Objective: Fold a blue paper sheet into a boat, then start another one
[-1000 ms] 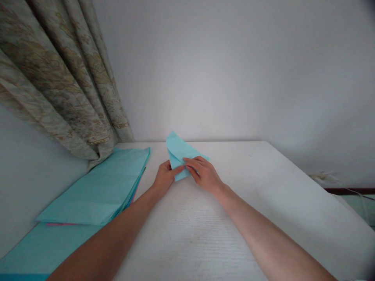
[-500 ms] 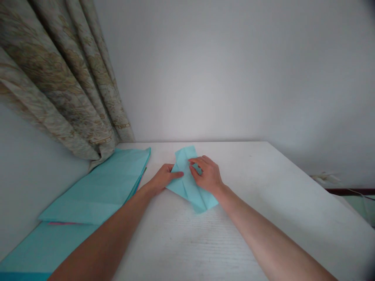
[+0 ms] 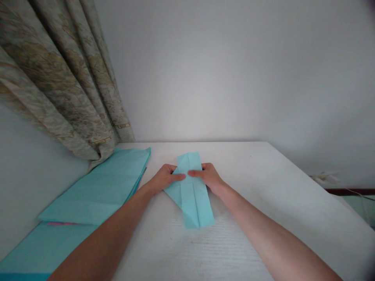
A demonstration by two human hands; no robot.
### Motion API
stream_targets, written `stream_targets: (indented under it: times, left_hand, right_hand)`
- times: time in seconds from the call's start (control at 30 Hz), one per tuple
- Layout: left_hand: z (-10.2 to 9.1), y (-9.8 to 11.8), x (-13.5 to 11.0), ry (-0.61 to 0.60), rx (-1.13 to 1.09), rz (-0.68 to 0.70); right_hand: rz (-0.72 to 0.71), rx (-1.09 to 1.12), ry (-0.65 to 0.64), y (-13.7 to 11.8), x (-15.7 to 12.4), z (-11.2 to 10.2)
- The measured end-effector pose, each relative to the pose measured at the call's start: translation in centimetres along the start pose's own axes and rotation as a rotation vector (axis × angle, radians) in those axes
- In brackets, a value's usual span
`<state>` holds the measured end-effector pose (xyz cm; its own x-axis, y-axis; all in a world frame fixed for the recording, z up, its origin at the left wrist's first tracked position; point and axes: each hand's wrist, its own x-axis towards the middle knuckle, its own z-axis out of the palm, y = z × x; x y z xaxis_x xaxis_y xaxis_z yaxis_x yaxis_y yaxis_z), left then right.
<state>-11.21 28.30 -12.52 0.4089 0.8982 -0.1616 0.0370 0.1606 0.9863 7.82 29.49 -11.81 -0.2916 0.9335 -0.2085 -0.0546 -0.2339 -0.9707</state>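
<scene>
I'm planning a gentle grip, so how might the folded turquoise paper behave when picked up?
The folded turquoise paper looks thin-edged, so it's probably light. It would likely hinge along its lengthwise crease rather than stay rigid. Being flat-sided, it seems unlikely to roll.

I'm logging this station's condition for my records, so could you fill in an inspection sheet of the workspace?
Surface: white table, faintly grained, with a few small dark specks.
Things in hand: folded turquoise paper, creased lengthwise, a slanted part showing at its left.
Clutter: stack of paper at left, mostly turquoise, some pink and blue edges showing.
Hands: left hand and right hand hold the folded paper from opposite sides, thumbs on top; other fingers mostly hidden.
Cables: thin pale cord-like line beyond the table's right edge; exact nature unclear.
Surroundings: pale wall behind, patterned curtain at upper left.
</scene>
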Motion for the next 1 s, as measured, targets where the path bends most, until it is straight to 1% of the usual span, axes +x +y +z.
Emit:
stream_targets:
  times: [0.07, 0.13, 0.2, 0.3, 0.33, 0.43, 0.5, 0.63, 0.73, 0.8, 0.9, 1.0]
  left_hand:
    - [-0.06, 0.16, -0.30, -0.098, 0.030, -0.055]
    - [-0.04, 0.26, -0.45, -0.152, 0.047, -0.106]
    - [0.03, 0.25, -0.40, -0.116, 0.054, -0.108]
    - [0.12, 0.11, -0.17, -0.026, 0.061, -0.051]
    - [0.15, 0.06, -0.11, -0.028, 0.065, -0.037]
    - [0.29, -0.06, -0.09, -0.107, 0.075, -0.012]
    - [0.47, -0.12, -0.13, -0.122, 0.088, 0.014]
    - [0.76, -0.23, -0.13, -0.093, 0.163, 0.087]
    - [0.74, -0.27, -0.05, -0.086, 0.265, 0.156]
    - [0.67, -0.28, -0.01, -0.060, 0.339, 0.192]
    - [0.61, -0.26, 0.00, -0.021, 0.416, 0.215]
    - [0.60, -0.22, -0.03, -0.022, 0.433, 0.224]
  right_hand:
    - [-0.011, 0.012, 0.020, -0.03, 0.04, -0.06]
    - [-0.020, 0.019, 0.033, -0.06, 0.04, -0.09]
    - [-0.030, 0.012, 0.031, -0.06, -0.02, -0.06]
    - [-0.038, -0.023, 0.023, 0.00, -0.10, 0.08]
    - [-0.043, -0.030, 0.032, 0.05, -0.08, 0.12]
    - [-0.056, -0.008, 0.077, 0.35, 0.15, 0.16]
    - [-0.068, 0.013, 0.093, 0.60, 0.40, 0.11]
    - [-0.106, 0.022, 0.139, 0.85, 0.71, 0.06]
    - [-0.138, 0.026, 0.161, 0.71, 0.68, 0.12]
    - [-0.146, 0.017, 0.158, 0.59, 0.62, 0.15]
    - [-0.148, 0.005, 0.159, 0.52, 0.59, 0.16]
    - [-0.155, 0.006, 0.164, 0.53, 0.61, 0.18]
